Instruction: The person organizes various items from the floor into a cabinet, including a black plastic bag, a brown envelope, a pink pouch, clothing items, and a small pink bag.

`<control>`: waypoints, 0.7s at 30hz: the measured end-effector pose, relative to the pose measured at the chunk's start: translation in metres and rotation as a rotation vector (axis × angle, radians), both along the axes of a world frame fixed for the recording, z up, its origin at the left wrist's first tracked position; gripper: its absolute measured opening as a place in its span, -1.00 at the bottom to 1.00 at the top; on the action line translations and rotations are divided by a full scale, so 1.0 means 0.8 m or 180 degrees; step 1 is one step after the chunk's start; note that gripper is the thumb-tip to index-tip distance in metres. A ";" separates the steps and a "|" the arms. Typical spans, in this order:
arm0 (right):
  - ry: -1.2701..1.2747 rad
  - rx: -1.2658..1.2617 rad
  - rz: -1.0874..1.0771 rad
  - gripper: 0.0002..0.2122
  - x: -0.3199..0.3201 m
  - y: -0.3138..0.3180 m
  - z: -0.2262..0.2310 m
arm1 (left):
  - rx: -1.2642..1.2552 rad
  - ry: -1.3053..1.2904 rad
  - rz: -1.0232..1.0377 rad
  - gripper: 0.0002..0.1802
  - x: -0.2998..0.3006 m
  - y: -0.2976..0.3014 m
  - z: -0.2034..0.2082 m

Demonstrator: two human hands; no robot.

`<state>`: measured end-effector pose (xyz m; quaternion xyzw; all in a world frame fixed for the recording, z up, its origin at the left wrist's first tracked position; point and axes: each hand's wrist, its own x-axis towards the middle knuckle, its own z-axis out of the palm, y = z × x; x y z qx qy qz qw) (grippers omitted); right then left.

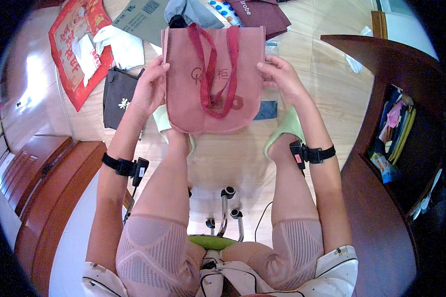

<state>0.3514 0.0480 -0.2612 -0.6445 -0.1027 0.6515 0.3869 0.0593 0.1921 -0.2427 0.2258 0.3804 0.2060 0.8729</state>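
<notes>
A dusty-pink tote bag (183, 101) with dark red strap handles (231, 64) is held up in front of me, spread flat between my hands. My left hand (151, 86) grips its left side edge, thumb on the front face. On the opposite edge, my right hand (282, 76) pinches the side the same way, its other fingers partly behind the bag. The straps hang down over the printed front. Just left of the bag, a black bag (120, 96) with a white mark lies on the floor near my left hand.
Red printed bag (67, 49), white plastic bags (126, 47), a grey bag (146, 20) and a maroon bag (262, 17) lie on the floor beyond. A dark wooden desk (381, 213) with a filled shelf curves along the right. Chair casters (228, 192) show between my legs.
</notes>
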 end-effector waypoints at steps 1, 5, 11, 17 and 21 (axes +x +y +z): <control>-0.0176 0.0066 0.0074 -0.69 -0.001 -0.004 -0.002 | -0.0015 -0.0006 -0.0006 -0.50 0.001 -0.001 0.004; 0.0049 0.0211 0.0277 -0.75 0.007 -0.012 -0.022 | 0.0197 0.0910 -0.0852 -0.41 0.014 -0.013 0.029; 0.0385 -0.0145 0.0465 -0.66 -0.035 0.001 0.027 | 0.0768 0.1553 -0.1957 -0.28 0.010 -0.031 0.020; 0.1216 0.1017 0.1017 -0.29 -0.086 0.009 0.051 | 0.0485 0.1110 -0.1989 -0.10 0.051 -0.045 0.065; 0.0988 0.1316 0.1016 -0.06 -0.107 0.012 0.058 | 0.0832 0.1014 -0.2110 -0.11 0.048 -0.043 0.078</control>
